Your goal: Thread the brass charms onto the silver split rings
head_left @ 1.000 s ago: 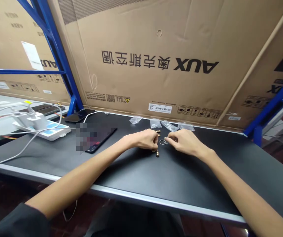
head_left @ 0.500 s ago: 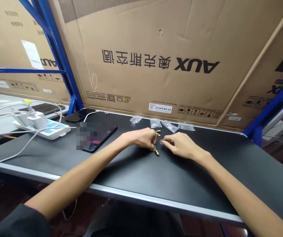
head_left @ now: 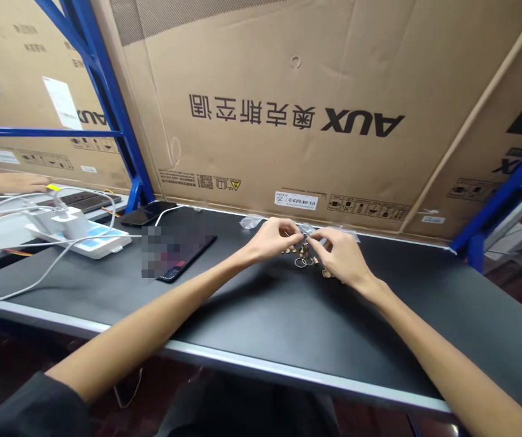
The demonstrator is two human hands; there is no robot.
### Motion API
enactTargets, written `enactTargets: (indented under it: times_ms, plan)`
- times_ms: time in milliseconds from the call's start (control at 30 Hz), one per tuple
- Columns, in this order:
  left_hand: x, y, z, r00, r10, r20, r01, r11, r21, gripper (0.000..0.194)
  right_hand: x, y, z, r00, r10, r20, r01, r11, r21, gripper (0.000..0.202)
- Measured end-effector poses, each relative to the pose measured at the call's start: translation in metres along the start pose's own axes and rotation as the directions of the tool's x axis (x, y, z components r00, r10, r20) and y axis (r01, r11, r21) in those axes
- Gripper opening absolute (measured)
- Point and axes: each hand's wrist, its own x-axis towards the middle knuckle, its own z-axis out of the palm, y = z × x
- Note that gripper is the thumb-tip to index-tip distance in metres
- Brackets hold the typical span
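Observation:
My left hand (head_left: pixel 275 240) and my right hand (head_left: pixel 340 255) meet just above the black tabletop, thumbs and fingertips pinched close together. Between them hangs a small bunch of brass-coloured keychains (head_left: pixel 304 250), with thin metal rings (head_left: pixel 300 263) at its lower end. Both hands hold the bunch at its top, though the fingertips cover the exact point of grip. More brass-coloured pieces (head_left: pixel 328 273) show below my right palm, and some show under my left fingers. Whether these hang or lie on the table I cannot tell.
Small clear plastic bags (head_left: pixel 250 222) lie along the table's back edge, before a large cardboard box (head_left: pixel 252 152). To the left are a phone (head_left: pixel 192 255), a white power strip (head_left: pixel 106 244) with cables, and another person's hand (head_left: pixel 19 182). Blue rack posts (head_left: pixel 127 130) frame the table.
Both hands have risen and come together, with the brass-coloured keychains now hanging between them. Another person's hand has appeared at the far left.

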Motion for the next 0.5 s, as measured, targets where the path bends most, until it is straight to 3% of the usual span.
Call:
enactTargets:
  times_ms: [200, 500]
  plan:
    - [-0.002, 0.002, 0.003, 0.993, -0.021, 0.115, 0.037, 0.989, -0.143, 0.024, 0.0, 0.002, 0.001, 1.0, 0.023, -0.014, -0.021, 0.996, 0.082, 0.022]
    - [0.0, -0.006, -0.002, 0.991, -0.081, 0.104, 0.113, 0.928, -0.354, 0.027, -0.003, -0.009, 0.004, 0.989, 0.032, 0.147, -0.061, 0.978, 0.198, 0.032]
